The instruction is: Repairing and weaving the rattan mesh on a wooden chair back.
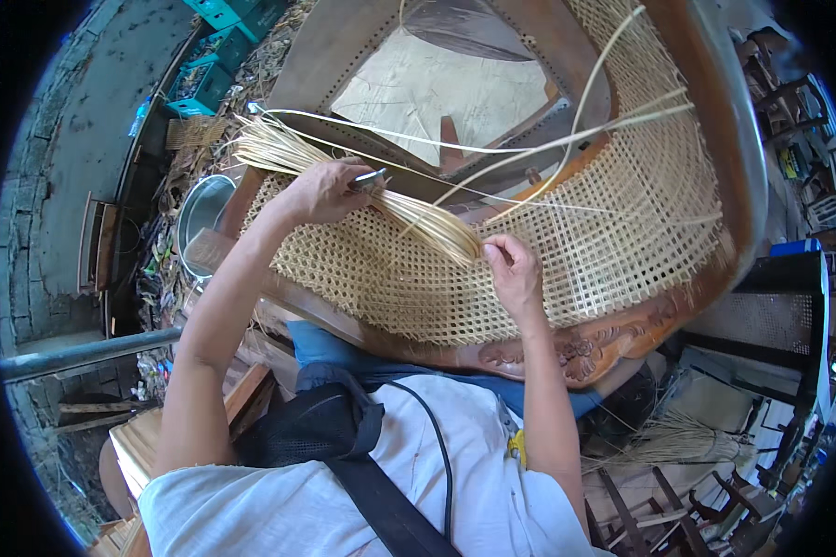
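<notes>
A folded bundle of pale cane strands [432, 227] lies slantwise above the woven cane panel [344, 278] of a wooden chair frame. My left hand [330, 193] is closed round the bundle's middle. A small metal tool [369, 176] sticks out of the same hand; its kind is unclear. At the bundle's looped right end, my right hand [515, 275] pinches with thumb and forefinger at the strands; how many it grips is hidden. Several loose strands [593, 79] arch over the panel, whose right part has a more open weave.
Carved wood [576, 357] edges the panel close to my lap. Beyond it is a frame opening [437, 88] ringed with small holes. A metal bucket [204, 218] and teal crates [200, 88] stand at left. Cane strands [687, 441] and wooden pieces lie at lower right.
</notes>
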`<action>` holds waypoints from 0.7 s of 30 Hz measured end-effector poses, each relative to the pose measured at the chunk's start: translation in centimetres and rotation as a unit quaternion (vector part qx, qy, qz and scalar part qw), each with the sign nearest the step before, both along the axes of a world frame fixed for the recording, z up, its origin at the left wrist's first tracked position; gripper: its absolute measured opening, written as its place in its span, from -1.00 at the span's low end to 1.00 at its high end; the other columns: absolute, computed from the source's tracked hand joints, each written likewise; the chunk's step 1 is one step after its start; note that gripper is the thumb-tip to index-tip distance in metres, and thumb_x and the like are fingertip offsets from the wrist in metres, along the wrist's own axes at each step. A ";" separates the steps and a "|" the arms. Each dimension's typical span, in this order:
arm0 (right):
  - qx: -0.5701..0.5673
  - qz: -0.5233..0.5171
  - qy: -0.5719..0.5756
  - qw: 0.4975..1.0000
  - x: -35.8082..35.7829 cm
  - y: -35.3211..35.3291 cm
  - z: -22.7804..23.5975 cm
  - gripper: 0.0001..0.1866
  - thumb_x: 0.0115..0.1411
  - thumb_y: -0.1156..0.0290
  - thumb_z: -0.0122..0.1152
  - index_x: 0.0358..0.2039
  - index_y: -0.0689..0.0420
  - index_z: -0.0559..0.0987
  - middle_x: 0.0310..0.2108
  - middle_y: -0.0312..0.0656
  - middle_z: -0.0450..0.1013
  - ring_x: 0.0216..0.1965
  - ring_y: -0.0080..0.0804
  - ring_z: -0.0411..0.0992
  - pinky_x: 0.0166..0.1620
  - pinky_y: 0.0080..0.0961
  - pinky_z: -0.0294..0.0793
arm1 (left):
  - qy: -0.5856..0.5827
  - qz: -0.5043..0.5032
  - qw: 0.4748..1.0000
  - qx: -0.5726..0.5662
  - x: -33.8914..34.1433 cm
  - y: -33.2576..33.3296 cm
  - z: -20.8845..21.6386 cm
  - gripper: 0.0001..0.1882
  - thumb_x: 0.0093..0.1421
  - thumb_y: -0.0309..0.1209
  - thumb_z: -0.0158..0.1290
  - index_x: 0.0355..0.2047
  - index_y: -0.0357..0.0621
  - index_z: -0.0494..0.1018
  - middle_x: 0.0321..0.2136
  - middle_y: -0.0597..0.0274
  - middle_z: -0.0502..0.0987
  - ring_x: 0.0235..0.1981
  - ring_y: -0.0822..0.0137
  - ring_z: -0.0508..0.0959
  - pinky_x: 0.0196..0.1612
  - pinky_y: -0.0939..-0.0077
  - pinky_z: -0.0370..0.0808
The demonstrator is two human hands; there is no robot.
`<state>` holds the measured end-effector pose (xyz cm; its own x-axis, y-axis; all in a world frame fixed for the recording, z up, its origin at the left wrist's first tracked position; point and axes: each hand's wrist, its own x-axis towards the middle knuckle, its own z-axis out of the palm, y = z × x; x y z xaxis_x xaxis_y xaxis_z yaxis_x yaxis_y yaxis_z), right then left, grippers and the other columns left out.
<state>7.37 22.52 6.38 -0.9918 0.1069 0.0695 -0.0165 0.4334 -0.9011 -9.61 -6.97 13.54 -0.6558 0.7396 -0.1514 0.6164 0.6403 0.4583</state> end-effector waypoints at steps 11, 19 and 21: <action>-0.088 -0.027 0.025 0.995 1.9 -2.1 2.4 -0.86 0.21 0.45 0.19 -0.25 0.21 0.55 -0.36 -0.16 0.51 -0.37 -0.43 0.51 -0.29 -0.51 0.50 | 0.008 -0.014 0.998 0.068 1.4 -0.6 2.7 -0.70 0.07 -0.51 0.12 -0.14 -0.15 0.48 -0.28 0.06 0.55 -0.22 0.07 0.56 -0.16 0.30 0.48; -0.068 -0.042 0.045 0.996 2.9 -1.9 2.9 -0.89 0.28 0.42 0.10 -0.28 0.20 0.49 -0.42 -0.13 0.47 -0.43 -0.36 0.46 -0.34 -0.39 0.44 | 0.040 -0.049 0.997 0.054 2.1 -0.2 3.6 -0.64 0.04 -0.33 0.26 -0.16 -0.15 0.49 -0.27 0.07 0.56 -0.21 0.07 0.57 -0.14 0.28 0.49; -0.032 -0.081 0.078 0.993 3.0 -1.8 3.0 -0.89 0.30 0.42 0.08 -0.28 0.19 0.46 -0.42 -0.12 0.46 -0.42 -0.36 0.46 -0.34 -0.37 0.44 | 0.014 0.000 1.000 0.027 2.2 0.3 3.7 -0.58 0.00 -0.17 0.27 -0.19 -0.11 0.50 -0.30 0.08 0.56 -0.21 0.06 0.56 -0.14 0.25 0.48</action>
